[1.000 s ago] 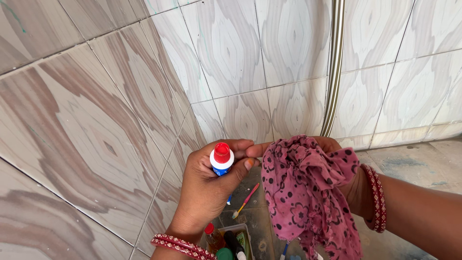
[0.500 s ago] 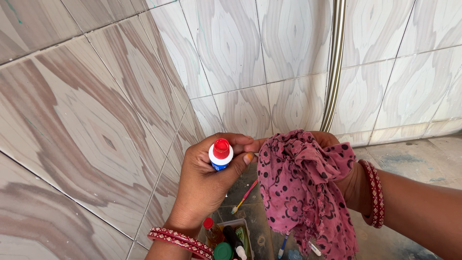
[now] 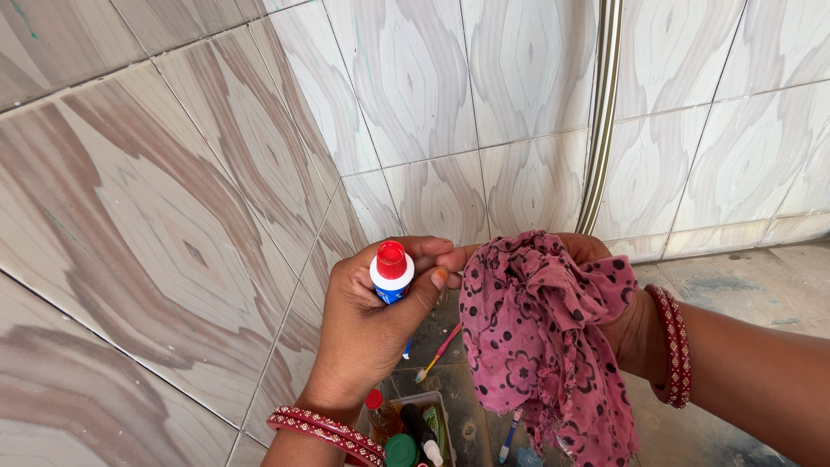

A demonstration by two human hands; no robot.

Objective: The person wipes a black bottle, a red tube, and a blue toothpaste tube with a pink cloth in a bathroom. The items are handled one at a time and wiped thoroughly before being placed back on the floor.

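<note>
The left hand (image 3: pixel 367 333) keeps its grip clenched on the tube (image 3: pixel 391 275), red cap up; the right hand (image 3: pixel 618 324) grasps the pink cloth (image 3: pixel 536 337), bunched just right of it. Both have risen slightly and drawn closer, fingertips now touching by the cap. Below, a tray (image 3: pixel 432 406) of bottles sits on the floor.

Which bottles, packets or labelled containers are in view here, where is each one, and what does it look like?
Small white tube with a red screw cap and blue label: gripped in the left hand, cap up.
Small amber bottle with a red cap: bottom edge, in a clear plastic tub on the floor.
Round green cap: same tub, container hidden.
Dark bottle with a white nozzle: same tub, leaning.
</note>
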